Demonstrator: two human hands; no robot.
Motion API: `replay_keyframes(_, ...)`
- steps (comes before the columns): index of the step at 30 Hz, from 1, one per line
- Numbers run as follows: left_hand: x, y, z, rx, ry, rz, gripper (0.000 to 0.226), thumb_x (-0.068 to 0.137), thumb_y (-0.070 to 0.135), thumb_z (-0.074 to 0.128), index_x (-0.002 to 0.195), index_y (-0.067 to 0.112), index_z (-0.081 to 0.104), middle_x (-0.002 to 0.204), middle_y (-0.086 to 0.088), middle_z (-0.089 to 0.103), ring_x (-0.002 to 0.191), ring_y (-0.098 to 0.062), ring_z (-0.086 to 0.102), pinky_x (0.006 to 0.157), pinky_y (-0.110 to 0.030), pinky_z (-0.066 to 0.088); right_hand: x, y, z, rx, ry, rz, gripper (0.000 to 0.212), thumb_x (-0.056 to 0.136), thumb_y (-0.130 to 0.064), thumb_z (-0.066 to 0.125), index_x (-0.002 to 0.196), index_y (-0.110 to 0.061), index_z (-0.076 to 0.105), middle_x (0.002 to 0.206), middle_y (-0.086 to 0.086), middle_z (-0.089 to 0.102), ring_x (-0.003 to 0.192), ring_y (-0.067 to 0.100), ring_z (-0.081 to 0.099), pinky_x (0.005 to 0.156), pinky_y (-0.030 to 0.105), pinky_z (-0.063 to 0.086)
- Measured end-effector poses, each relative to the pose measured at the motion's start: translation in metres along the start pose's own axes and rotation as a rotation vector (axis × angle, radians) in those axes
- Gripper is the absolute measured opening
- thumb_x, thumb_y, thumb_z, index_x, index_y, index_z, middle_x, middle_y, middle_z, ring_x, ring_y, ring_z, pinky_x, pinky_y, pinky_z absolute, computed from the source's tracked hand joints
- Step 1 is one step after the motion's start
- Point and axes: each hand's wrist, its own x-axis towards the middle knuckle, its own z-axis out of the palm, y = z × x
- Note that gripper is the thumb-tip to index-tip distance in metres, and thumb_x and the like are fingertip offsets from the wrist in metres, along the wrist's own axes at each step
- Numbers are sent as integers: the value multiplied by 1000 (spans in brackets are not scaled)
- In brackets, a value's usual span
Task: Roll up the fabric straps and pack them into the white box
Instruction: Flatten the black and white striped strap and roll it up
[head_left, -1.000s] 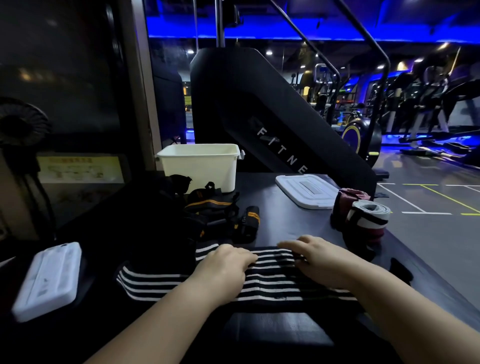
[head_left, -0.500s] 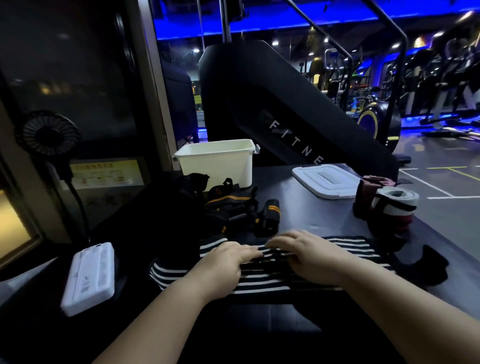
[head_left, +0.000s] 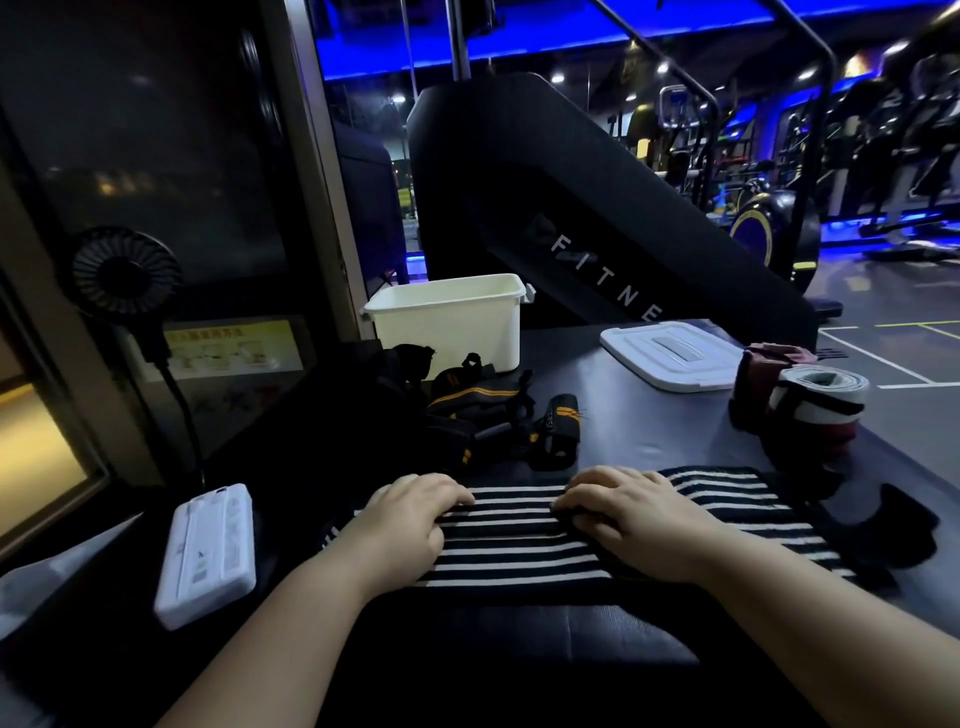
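The bench carries the white box at its far side, open-topped, with its lid lying to the right of the box. The striped strap lies flat well in front of the box, nearest the person. A tangle of black-and-orange straps sits just in front of the box, and two rolled straps stand far to the right of it.

A moment ago the two hands met almost fingertip to fingertip at the strap's middle. Now the left hand and the right hand have drawn apart along it, and bare stripes show between them. This looks like smoothing the fabric before rolling. No coil has begun, so this strap is not yet ready for packing.

The fingers of both hands are bent with their tips down on the fabric. Whether they pinch it or only press, I cannot tell.
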Motion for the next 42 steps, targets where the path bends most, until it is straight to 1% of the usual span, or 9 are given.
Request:
replay_keyframes(6,-9,-18,0,-11,44,-44,61,85,-1,39,133,36,49,139,23,39,132,-5,30,116,-27,19,-2,0,-1,-26,-12,5,32,100,-46,41,130,-49,49,135,-27,43,129,-3,35,97,25,27)
replay_keyframes(10,-9,-20,2,59,40,-179,67,88,6,40,147,36,29,155,15,20,144,-13,10,119,-34,7,-1,-2,-2,-43,-29,12,34,99,-48,36,131,-49,48,137,-29,40,130,-4,33,94,22,22)
replay_keyframes(14,-7,-30,0,-205,-37,-451,80,83,26,45,152,37,7,151,-3,32,133,-25,38,113,-40,33,-1,-2,-2,-39,-42,18,32,100,-45,38,131,-51,47,137,-29,39,131,-3,33,98,23,23)
replay_keyframes(16,-5,-29,-3,-231,-47,-479,84,81,28,48,153,33,5,153,-2,31,134,-25,38,113,-40,32,0,-1,-2,-45,-47,17,32,100,-46,38,131,-52,46,137,-29,39,130,-4,33,99,23,23)
replay_keyframes(20,1,-22,-8,-138,-18,-453,73,85,20,51,151,25,21,152,-4,29,141,-25,24,116,-38,25,0,-1,-4,-42,-50,15,33,100,-46,38,131,-52,46,136,-30,39,129,-3,34,99,22,23)
replay_keyframes(28,3,-7,-23,179,31,-274,68,82,5,39,135,47,40,116,11,29,117,-13,26,105,-33,13,0,-2,-5,-21,-53,11,33,100,-45,40,131,-49,49,137,-26,41,129,-1,36,107,28,26)
replay_keyframes(33,5,-2,-23,445,-10,-319,73,81,7,42,146,38,27,151,0,18,140,-24,10,115,-53,-2,-1,-2,-5,-16,-40,5,32,100,-44,41,131,-48,50,137,-26,41,130,-1,36,107,27,25)
replay_keyframes(38,11,13,-16,378,14,-286,69,80,2,40,145,24,32,145,0,32,140,-21,18,119,-50,-10,-1,-4,-8,2,-47,6,35,99,-41,46,134,-43,48,138,-19,45,129,4,40,107,27,29)
replay_keyframes(42,17,21,-5,216,123,-208,59,88,7,41,144,24,35,142,5,39,139,-18,22,119,-37,4,-3,2,-22,93,-56,57,47,94,-30,60,139,-26,48,137,-5,50,127,11,45,96,8,24)
